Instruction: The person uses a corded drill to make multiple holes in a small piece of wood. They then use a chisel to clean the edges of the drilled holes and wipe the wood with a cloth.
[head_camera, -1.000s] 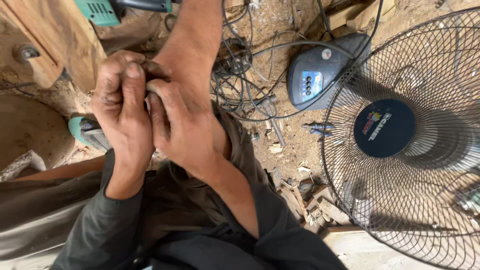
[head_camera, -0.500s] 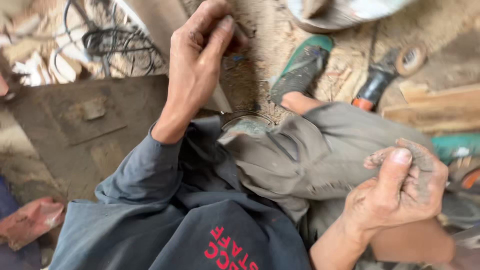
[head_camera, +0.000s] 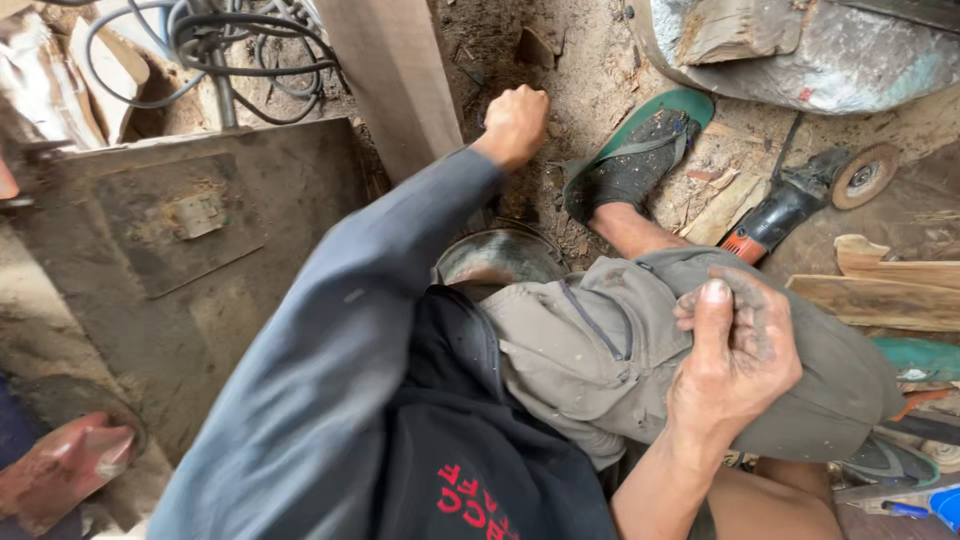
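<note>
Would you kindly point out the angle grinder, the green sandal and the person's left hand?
angle grinder (head_camera: 778, 215), head view, on its black body.
green sandal (head_camera: 668, 104), head view, on the bare green sole by the toes.
left hand (head_camera: 516, 122), head view, on the back of the closed fist.

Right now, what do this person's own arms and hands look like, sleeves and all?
The left hand comes out of a long, slate-blue sleeve that covers the arm to the wrist. The right hand is bare and gloveless, its fingers smudged with dark grime, and the forearm shows no sleeve. No rings or watch visible.
</note>
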